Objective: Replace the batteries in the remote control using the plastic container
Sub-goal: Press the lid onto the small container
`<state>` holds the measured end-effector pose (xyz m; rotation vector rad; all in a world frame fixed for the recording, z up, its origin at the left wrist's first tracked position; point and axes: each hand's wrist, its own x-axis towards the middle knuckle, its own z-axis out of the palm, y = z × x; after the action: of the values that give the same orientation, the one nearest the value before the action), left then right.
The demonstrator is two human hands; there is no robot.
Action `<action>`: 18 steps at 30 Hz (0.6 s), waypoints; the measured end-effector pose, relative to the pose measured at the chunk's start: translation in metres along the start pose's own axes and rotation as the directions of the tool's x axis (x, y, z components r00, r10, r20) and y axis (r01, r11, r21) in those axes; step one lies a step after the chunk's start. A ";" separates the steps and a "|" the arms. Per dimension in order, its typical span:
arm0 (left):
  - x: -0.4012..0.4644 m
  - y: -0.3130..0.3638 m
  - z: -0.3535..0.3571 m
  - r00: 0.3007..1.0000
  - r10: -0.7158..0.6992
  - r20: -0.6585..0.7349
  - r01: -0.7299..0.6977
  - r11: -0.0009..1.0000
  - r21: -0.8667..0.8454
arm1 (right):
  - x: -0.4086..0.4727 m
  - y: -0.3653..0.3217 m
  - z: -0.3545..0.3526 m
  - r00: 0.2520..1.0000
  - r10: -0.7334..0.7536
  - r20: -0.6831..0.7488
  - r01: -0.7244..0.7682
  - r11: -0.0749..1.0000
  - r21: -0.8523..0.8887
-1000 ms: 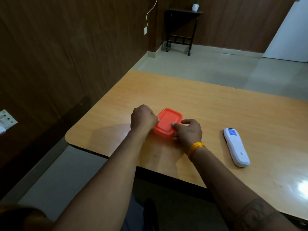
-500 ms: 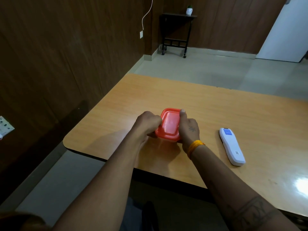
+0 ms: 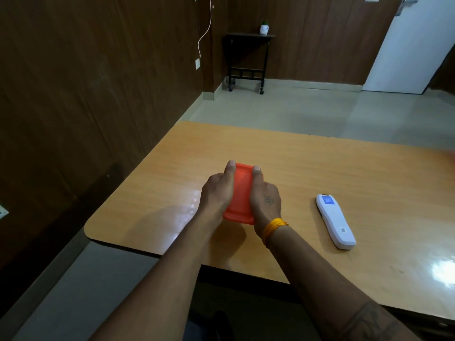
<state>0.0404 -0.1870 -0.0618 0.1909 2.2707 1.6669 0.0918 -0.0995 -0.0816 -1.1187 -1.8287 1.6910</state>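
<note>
Container (image 3: 240, 193) now clamped between both my hands, thumbs along its long edges; a second ago it sat flat and only fingertips touched it. Left hand (image 3: 216, 190) and right hand (image 3: 267, 196) both grasp it. Lid looks still on. Remote (image 3: 335, 220) lies right of container, untouched, so prying comes next.
</note>
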 end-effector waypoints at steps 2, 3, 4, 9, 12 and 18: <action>-0.001 0.001 0.001 1.000 0.006 -0.013 -0.006 1.000 -0.010 | 0.002 0.001 -0.001 1.000 0.024 0.010 -0.024 0.998 0.061; -0.001 0.001 0.002 1.000 0.014 -0.018 -0.014 1.000 -0.008 | 0.002 0.002 -0.002 1.000 0.030 0.009 -0.031 0.994 0.101; -0.003 0.003 0.003 1.000 0.020 -0.016 -0.020 1.000 0.003 | 0.003 0.003 -0.002 0.999 0.042 0.008 -0.042 0.990 0.137; -0.004 0.005 0.015 0.999 0.034 0.008 -0.035 0.999 0.021 | 0.006 0.002 -0.015 0.998 0.064 -0.014 -0.061 0.984 0.166; -0.003 0.010 0.015 1.000 0.009 0.010 -0.009 1.000 0.004 | 0.001 -0.001 -0.022 1.000 -0.014 -0.011 0.016 0.994 0.111; -0.008 0.017 -0.009 0.999 -0.044 -0.018 0.043 0.998 -0.049 | -0.023 0.001 -0.011 0.978 -0.208 0.004 0.208 0.978 -0.033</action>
<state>0.0438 -0.1925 -0.0412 0.1140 2.2290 1.7068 0.1137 -0.1109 -0.0753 -0.9041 -1.9075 1.5459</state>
